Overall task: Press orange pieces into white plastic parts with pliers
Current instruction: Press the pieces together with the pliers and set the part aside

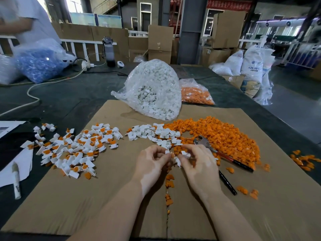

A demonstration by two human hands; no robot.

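Left hand fingers pinching orange piece; right hand fingers pinching white part; pliers lying beside.

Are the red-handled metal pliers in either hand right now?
No: the red-handled metal pliers lie on the loose orange pieces, while the left hand and right hand pinch small white plastic parts between their fingers.

Bare cardboard open near the front edge, left of both wrists. Blocked left by a heap of assembled parts, ahead by loose white parts, right by orange pieces and pliers. 2 bags behind.
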